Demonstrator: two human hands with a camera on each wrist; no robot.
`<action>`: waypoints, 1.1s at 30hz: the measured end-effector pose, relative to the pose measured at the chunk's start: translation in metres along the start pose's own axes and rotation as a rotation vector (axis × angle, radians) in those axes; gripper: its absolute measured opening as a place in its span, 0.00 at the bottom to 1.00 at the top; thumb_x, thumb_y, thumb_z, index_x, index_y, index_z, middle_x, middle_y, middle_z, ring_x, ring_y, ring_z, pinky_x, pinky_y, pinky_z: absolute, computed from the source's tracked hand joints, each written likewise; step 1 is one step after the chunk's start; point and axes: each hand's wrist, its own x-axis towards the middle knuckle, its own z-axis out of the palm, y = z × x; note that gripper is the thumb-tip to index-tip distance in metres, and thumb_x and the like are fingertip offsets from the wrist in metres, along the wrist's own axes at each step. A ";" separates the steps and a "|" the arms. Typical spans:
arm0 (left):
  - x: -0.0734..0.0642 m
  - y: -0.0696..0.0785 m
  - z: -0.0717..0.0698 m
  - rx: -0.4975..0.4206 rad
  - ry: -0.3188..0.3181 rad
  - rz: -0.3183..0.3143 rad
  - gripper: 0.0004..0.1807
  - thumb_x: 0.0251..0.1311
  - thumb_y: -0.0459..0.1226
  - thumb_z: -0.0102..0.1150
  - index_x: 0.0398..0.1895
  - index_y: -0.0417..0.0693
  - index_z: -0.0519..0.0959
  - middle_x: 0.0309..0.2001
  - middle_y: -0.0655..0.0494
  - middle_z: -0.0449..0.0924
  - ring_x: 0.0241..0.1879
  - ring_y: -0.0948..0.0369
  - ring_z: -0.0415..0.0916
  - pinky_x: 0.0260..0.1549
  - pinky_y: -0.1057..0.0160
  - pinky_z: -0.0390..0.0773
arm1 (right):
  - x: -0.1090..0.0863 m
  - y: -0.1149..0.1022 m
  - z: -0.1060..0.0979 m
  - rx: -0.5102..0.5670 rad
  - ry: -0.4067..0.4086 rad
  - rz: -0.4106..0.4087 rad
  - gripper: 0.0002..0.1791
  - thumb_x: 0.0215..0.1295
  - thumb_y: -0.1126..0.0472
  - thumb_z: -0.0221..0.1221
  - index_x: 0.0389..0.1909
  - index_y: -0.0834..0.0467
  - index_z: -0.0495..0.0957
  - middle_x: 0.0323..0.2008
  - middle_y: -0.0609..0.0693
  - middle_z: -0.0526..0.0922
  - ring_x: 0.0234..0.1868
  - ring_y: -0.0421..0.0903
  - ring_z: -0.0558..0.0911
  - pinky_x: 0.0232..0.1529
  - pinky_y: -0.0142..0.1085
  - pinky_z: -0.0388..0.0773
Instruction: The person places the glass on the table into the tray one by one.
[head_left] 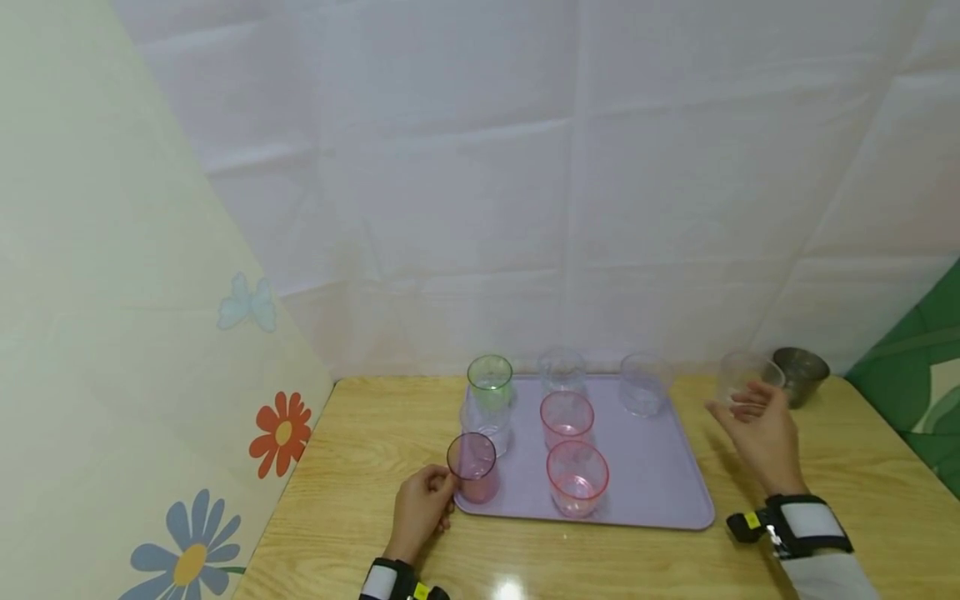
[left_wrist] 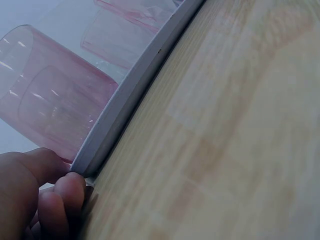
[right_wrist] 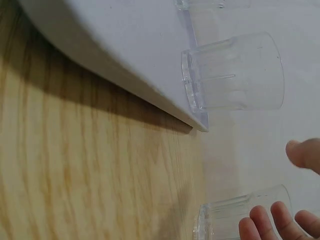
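Observation:
My left hand (head_left: 423,508) pinches the front left corner of the lilac tray (head_left: 517,492), its thumb at the rim and curled fingers below in the left wrist view. Just beside that thumb, a purple-pink tumbler (head_left: 474,475) stands upright on the tray. Over on the right, my right hand (head_left: 768,446) is at a clear plastic tumbler (head_left: 738,371) standing on the table off the tray. Its thumb and fingers are spread apart, and the fingers overlap the tumbler's side in the right wrist view. A dark grey cup (head_left: 801,379) stands just beyond that hand.
Several other tumblers stand on the tray: a green one (head_left: 490,379) at the back left, two pink-rimmed ones (head_left: 577,483) in the middle, and clear ones, including one at the back right (head_left: 643,392). A white cloth wall (head_left: 465,208) rises behind the wooden table (head_left: 337,450).

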 end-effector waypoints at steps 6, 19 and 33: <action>0.000 -0.001 0.000 0.001 0.004 0.006 0.05 0.61 0.40 0.61 0.36 0.49 0.81 0.15 0.56 0.77 0.06 0.62 0.71 0.04 0.61 0.76 | 0.003 -0.001 -0.003 0.003 0.056 0.047 0.37 0.58 0.60 0.66 0.64 0.66 0.58 0.45 0.50 0.71 0.32 0.22 0.70 0.34 0.10 0.66; 0.000 -0.001 0.000 0.005 -0.003 0.011 0.05 0.61 0.40 0.61 0.36 0.48 0.80 0.15 0.56 0.77 0.06 0.61 0.71 0.04 0.61 0.76 | 0.012 0.007 -0.006 -0.077 0.102 0.183 0.43 0.56 0.54 0.67 0.66 0.61 0.53 0.53 0.49 0.60 0.36 0.33 0.65 0.32 0.16 0.64; -0.001 0.000 0.000 -0.003 -0.004 0.009 0.06 0.61 0.40 0.61 0.36 0.48 0.80 0.15 0.56 0.77 0.06 0.61 0.71 0.04 0.60 0.76 | 0.020 0.013 -0.007 -0.015 0.023 0.204 0.49 0.59 0.54 0.63 0.71 0.63 0.41 0.70 0.66 0.50 0.67 0.66 0.56 0.66 0.58 0.58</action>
